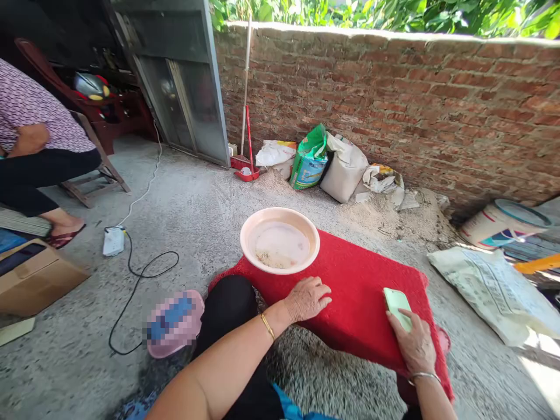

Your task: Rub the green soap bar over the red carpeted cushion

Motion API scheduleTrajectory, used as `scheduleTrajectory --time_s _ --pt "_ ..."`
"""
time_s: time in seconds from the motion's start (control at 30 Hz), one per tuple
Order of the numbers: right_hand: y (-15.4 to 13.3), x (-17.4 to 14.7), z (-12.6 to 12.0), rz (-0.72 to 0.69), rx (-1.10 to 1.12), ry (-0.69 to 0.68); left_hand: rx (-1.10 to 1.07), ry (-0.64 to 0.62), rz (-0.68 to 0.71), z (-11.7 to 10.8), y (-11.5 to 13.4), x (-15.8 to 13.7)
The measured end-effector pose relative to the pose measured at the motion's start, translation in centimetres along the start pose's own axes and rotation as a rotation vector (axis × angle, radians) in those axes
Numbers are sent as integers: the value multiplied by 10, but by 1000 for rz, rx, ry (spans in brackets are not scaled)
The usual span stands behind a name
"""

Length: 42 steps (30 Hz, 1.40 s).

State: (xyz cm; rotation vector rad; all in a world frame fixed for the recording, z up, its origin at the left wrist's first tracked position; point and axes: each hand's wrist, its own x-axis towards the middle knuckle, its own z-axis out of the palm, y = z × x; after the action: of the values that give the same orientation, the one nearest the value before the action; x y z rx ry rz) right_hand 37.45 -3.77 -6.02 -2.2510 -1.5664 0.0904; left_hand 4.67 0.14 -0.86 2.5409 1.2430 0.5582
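My left hand [307, 299] rests on the red cloth [350, 274] that covers a low table. Its fingers are loosely bent and apart, and nothing is in them. At the right end of the table, my right hand [415, 342] grips a pale green rounded block [397, 303], which lies against the cloth; its exact kind is not clear. A pale pink basin [245, 248] stands on the table's far left corner, beyond my left hand. Cloudy water [280, 236] fills part of it, with small yellowish bits near the front.
A pink tub [175, 344] with blurred contents sits left of my knee. A cord [131, 274] runs to a white power strip [114, 241]. Sacks [343, 175] and a red dustpan [246, 174] line the brick wall [371, 93]. A seated person [44, 128] is at left.
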Motion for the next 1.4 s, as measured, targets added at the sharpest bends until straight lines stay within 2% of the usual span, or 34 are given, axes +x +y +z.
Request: scheduleTrajectory --time_s 0.1,0.23,0.33,0.4,0.5,0.67,0.73,0.8,0.87,0.97,1.17,1.27,1.33,1.4 --pt "0 5 -13 -13 -28 -89 40 10 -17 8 -6 1" --pt "-3 19 -35 19 -210 -283 35 20 -63 28 -17 4" --pt "-25 35 -44 41 -254 -296 -13 4 -130 39 -22 5" --pt "-55 47 -41 39 -222 -274 -30 -5 -144 43 -23 5" --pt "-122 64 -25 51 -177 -298 -38 -1 -145 44 -23 4" --pt "-236 94 16 -72 -111 -321 -13 56 -146 43 -23 5" --pt "-264 103 30 -136 -134 -345 7 71 -132 40 -22 6" --pt "-274 110 40 -199 -146 -374 21 70 -124 36 -19 7" --pt "-267 115 44 -214 -156 -385 30 60 -126 34 -18 9" --pt "-226 125 37 -154 -204 -352 47 47 -137 33 -17 10" --pt "-87 141 -11 170 -248 -255 75 64 -140 35 -18 9" --pt "-27 141 -33 324 -237 -256 87 78 -140 33 -17 9" --pt "-2 139 -44 410 -236 -233 94 86 -139 31 -15 9" --pt "4 135 -49 448 -224 -193 102 91 -140 29 -15 10"
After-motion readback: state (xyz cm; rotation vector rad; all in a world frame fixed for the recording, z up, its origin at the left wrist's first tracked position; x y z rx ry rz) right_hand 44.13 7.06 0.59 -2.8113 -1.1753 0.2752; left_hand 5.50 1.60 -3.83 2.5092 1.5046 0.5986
